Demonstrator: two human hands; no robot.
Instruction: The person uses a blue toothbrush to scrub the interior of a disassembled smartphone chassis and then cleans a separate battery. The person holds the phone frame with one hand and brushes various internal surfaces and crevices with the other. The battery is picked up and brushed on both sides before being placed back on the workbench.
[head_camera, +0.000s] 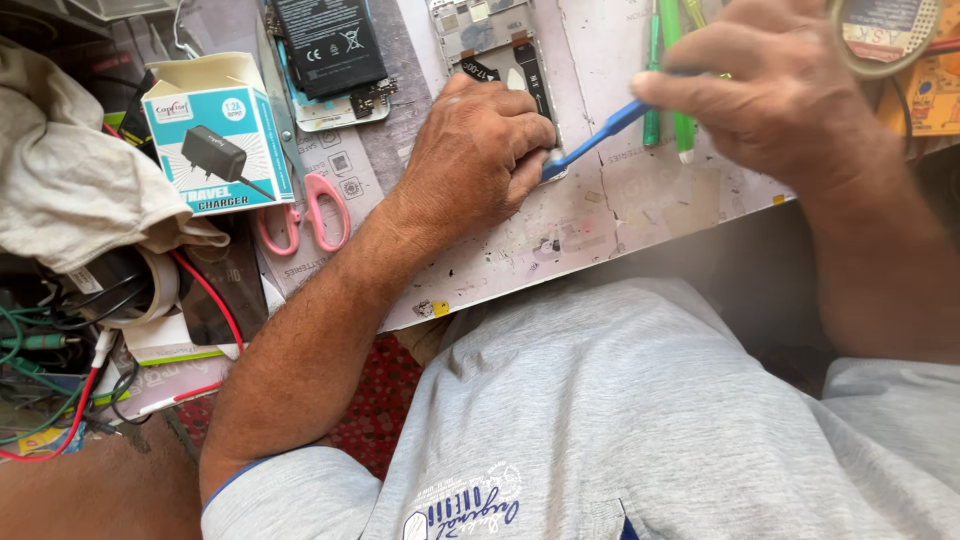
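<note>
Cluttered bench: left hand (478, 150) hides the phone (497, 45); right hand's (775, 85) grip pinches a blue brush (592, 142)

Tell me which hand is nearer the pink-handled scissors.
Left. The left hand presses on the opened phone just right of the pink-handled scissors; the right hand is farther right.

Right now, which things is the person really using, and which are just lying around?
In use:
- left hand pressing down the opened phone
- right hand holding the blue brush against it

Lying about:
- pink-handled scissors
- charger box
- phone battery
- green tools
- beige cloth
- red and green wires
</note>
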